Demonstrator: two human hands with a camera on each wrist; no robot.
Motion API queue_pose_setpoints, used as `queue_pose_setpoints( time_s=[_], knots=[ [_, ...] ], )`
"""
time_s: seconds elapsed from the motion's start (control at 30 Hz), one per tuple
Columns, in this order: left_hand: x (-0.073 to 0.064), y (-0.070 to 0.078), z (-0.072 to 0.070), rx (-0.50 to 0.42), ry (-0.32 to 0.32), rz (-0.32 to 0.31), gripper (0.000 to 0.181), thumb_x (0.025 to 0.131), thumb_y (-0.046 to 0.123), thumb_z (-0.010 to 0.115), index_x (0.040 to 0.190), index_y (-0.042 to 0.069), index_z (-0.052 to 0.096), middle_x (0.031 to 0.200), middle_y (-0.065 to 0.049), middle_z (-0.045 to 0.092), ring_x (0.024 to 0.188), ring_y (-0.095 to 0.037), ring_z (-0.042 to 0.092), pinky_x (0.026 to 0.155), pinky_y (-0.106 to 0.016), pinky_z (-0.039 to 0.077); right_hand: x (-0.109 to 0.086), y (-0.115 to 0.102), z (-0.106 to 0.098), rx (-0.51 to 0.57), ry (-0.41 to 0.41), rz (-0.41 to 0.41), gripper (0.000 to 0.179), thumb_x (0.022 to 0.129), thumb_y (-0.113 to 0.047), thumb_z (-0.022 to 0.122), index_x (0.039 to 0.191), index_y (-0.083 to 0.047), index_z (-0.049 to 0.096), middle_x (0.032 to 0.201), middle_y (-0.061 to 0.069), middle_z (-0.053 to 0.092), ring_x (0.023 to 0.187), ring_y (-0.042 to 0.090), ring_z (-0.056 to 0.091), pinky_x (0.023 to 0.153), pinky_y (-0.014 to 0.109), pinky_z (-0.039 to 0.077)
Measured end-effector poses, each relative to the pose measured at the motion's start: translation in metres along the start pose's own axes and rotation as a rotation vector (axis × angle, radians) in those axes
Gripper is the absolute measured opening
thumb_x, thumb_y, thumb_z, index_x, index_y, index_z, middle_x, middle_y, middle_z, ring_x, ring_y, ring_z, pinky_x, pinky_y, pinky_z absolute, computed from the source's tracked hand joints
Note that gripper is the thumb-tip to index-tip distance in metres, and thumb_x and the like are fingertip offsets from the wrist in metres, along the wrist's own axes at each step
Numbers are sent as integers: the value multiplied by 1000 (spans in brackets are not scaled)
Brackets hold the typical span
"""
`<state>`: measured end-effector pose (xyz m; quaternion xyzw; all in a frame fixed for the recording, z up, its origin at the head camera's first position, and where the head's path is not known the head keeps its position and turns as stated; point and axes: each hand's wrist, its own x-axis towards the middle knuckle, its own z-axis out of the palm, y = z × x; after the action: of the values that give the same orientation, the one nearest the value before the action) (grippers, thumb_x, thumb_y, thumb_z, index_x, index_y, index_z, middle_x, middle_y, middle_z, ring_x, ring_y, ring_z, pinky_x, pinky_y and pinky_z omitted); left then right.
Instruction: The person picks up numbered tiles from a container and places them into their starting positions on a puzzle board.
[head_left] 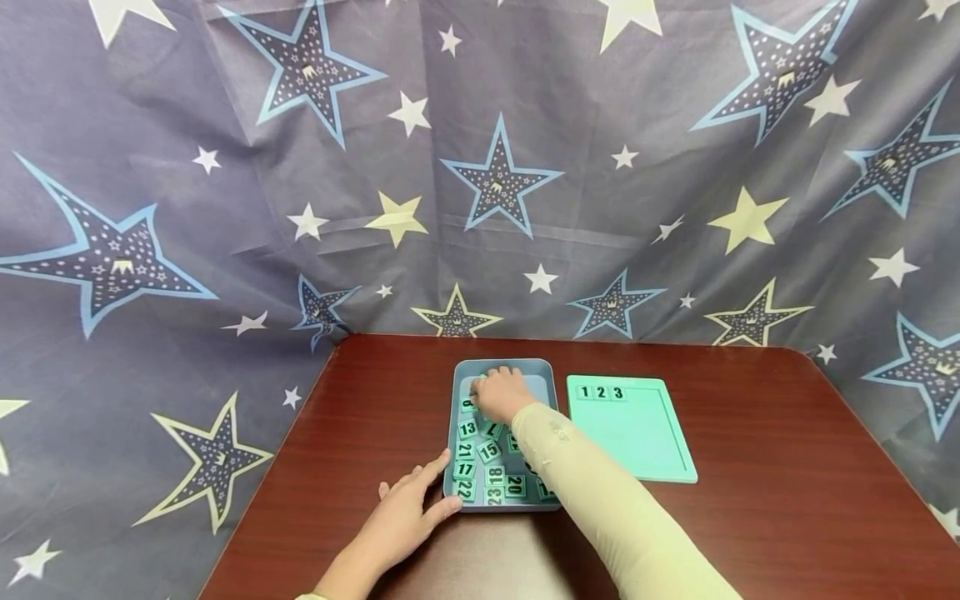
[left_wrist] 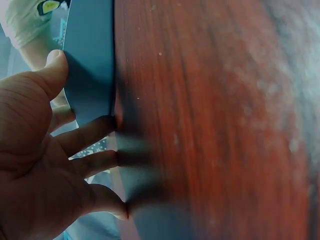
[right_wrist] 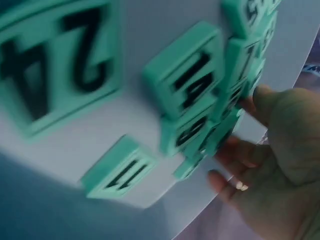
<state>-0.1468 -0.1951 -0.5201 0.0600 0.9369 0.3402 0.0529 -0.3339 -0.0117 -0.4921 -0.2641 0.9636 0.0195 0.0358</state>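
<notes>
A blue-grey tray [head_left: 537,386] holds several green number tiles with black digits, among them the 13 [head_left: 468,429], the 15 [head_left: 490,451] and the 22 [head_left: 465,490]. My right hand [head_left: 504,396] reaches into its far part, fingers pointing down among the tiles. In the right wrist view, thumb and fingertips are right at a cluster of tiles beyond the 14 tile [right_wrist: 187,75]; I cannot tell whether they pinch one. With fingers spread, my left hand [head_left: 405,512] touches the tray's near left corner, thumb at the rim.
Right of the tray lies a mint-green board [head_left: 637,442], with the tiles 1 [head_left: 585,392], 2 [head_left: 602,392] and 3 [head_left: 618,393] in a row at its top left. Both stand on a red-brown wooden table [head_left: 787,500]. A star-patterned curtain [head_left: 570,275] hangs behind.
</notes>
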Motion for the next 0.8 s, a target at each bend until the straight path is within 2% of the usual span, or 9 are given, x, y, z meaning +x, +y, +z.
queue_pose_setpoints(
  time_s=[0.1, 0.2, 0.3, 0.4, 0.43, 0.5, 0.6, 0.7, 0.8],
  knots=[
    [0, 0, -1, -1, -4, -4, 75, 98, 51, 74, 164, 28, 47, 159, -11, 58, 152, -49, 46, 112, -91, 16, 1, 12, 6, 32, 74, -57, 19, 107, -35, 67, 108, -22, 80, 103, 1, 78, 102, 26, 70, 94, 47, 53],
    [0, 0, -1, 2, -4, -7, 75, 98, 51, 73, 164, 28, 47, 159, -10, 58, 152, -49, 46, 113, -91, 16, -1, 19, 6, 79, 110, -95, 18, 102, -30, 75, 86, -21, 75, 81, -2, 73, 85, 21, 70, 90, 45, 54],
    [1, 0, 0, 4, -6, -9, 75, 98, 52, 73, 164, 30, 46, 160, -10, 58, 152, -49, 46, 113, -91, 16, -6, 21, 3, 82, 124, -107, 21, 100, -24, 77, 81, -20, 70, 72, -3, 69, 76, 18, 67, 84, 43, 54],
    [1, 0, 1, 5, -9, -13, 75, 98, 52, 73, 164, 31, 46, 160, -10, 58, 152, -49, 46, 113, -91, 16, -9, 20, 2, 45, 128, -95, 13, 101, -23, 76, 92, -18, 68, 75, -2, 69, 76, 18, 68, 84, 41, 55],
    [1, 0, 1, 6, -9, -13, 74, 98, 52, 73, 164, 31, 46, 160, -10, 58, 152, -49, 46, 113, -91, 16, -10, 20, 3, 48, 128, -90, 11, 100, -25, 77, 100, -17, 70, 83, 0, 74, 82, 19, 72, 89, 43, 57],
    [1, 0, 2, 6, -11, -18, 74, 98, 52, 73, 164, 31, 46, 160, -10, 58, 152, -49, 46, 113, -91, 16, -13, 20, 3, 93, 151, -94, 20, 100, -24, 77, 115, -14, 69, 93, 2, 77, 87, 21, 75, 95, 46, 58],
    [1, 1, 3, 8, -10, -18, 73, 99, 51, 73, 164, 30, 46, 160, -10, 58, 152, -49, 47, 112, -91, 17, -26, 28, -10, 231, 211, -124, 39, 98, -21, 80, 131, -11, 63, 111, 7, 79, 98, 26, 76, 98, 47, 59],
    [2, 1, 3, 5, -12, -22, 73, 99, 51, 72, 164, 31, 45, 161, -10, 57, 153, -49, 45, 114, -90, 15, -47, 52, -28, 335, 312, -165, 49, 94, -14, 83, 137, -7, 60, 118, 12, 79, 101, 33, 77, 93, 48, 61],
    [2, 1, 1, 8, -11, -21, 73, 100, 51, 72, 164, 30, 45, 161, -10, 56, 153, -49, 44, 114, -90, 14, -73, 97, -36, 339, 398, -156, 55, 90, -9, 85, 138, -6, 59, 115, 13, 80, 98, 34, 77, 88, 50, 61]
  ],
)
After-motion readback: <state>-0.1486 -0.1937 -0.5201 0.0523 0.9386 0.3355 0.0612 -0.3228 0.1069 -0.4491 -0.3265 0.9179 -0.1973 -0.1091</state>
